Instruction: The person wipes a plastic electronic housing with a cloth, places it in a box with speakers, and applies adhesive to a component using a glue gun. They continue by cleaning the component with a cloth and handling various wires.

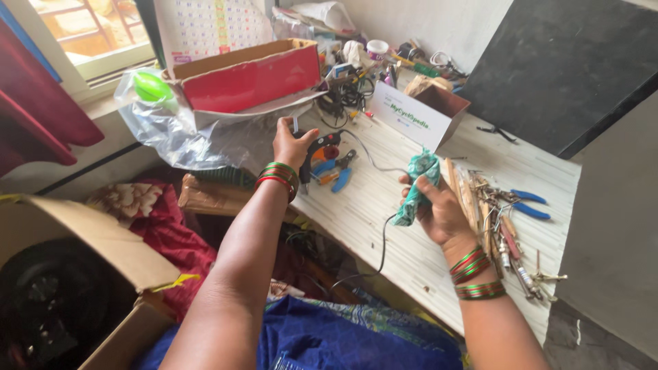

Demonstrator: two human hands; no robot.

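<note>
Right hand [439,209], frame centre-right: fingers closed round a green cloth bundle [419,183], long axis upright, top tilted right. Left hand [291,145], upper centre, wrapped on a black-and-red tool [321,152]. Black cord [381,240] runs between; blue-handled pliers [529,204] lie right.

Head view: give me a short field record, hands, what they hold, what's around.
left hand: gripping a black and red tool at the table edge
right hand: closed around a green wrapped bundle
cord: black, runs from the bundle down over the table edge
table: pale wood-grain top
near right hand: blue-handled pliers, pile of small metal parts
behind: red cardboard box, clear plastic bag
</note>
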